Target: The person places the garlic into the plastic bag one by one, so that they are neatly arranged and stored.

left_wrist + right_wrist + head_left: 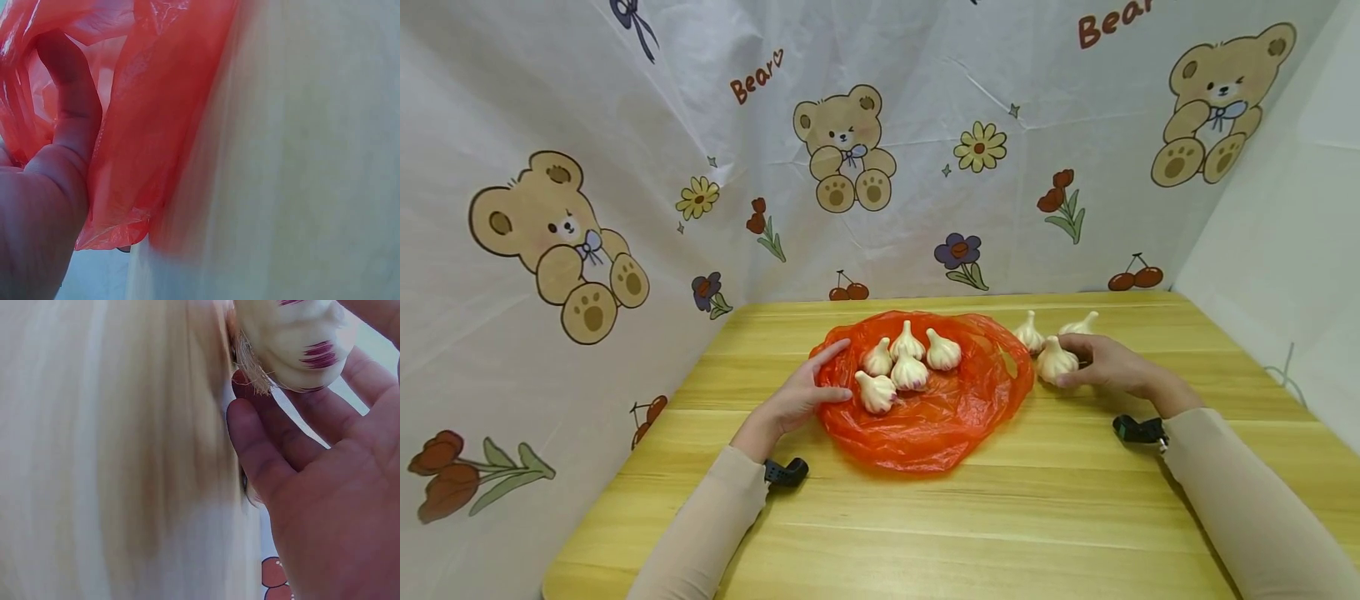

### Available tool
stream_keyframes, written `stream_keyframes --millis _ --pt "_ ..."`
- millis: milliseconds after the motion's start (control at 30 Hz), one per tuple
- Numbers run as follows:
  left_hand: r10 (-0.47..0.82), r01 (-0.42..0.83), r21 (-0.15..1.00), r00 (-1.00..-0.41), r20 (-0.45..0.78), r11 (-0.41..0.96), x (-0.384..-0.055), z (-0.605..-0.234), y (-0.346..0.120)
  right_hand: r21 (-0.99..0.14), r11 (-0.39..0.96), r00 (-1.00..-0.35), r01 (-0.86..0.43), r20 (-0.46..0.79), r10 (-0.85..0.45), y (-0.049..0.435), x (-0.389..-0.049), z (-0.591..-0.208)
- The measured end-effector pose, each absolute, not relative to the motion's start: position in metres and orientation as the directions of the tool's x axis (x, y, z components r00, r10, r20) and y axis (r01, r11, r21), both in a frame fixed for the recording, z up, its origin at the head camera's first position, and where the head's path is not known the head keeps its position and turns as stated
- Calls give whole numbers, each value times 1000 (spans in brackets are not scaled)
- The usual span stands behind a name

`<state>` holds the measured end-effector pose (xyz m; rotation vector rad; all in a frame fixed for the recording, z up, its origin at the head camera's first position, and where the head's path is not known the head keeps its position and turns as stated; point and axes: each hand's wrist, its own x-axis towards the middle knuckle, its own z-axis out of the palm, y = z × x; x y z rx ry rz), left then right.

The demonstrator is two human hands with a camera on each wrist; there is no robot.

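Note:
A red plastic bag (925,450) lies spread and open on the table, with several garlic bulbs (910,372) in its middle. My left hand (793,400) holds the bag's left rim. In the left wrist view, its thumb (72,87) passes through an opening in the thin red film, and its other fingers are mostly hidden. Just right of the bag, my right hand (1112,364) grips a garlic bulb (1056,362) between thumb and fingers. The right wrist view shows that bulb's roots and purple streaks (294,344) close up.
Two more garlic bulbs, one by the bag's edge (1029,332) and one behind my right hand (1078,324), rest on the wooden table (880,533). A bear-print cloth (910,208) stands behind, and a white wall (1277,250) is at the right.

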<state>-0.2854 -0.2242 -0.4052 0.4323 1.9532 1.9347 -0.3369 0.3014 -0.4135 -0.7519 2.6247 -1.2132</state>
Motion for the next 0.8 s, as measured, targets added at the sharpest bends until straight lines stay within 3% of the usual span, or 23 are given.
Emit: stream_keyframes --millis 800 --pt "450 -18 1000 -893 -19 6 -284 -404 -224 -763 545 -881 -349 70 -467 291 -329 -378"
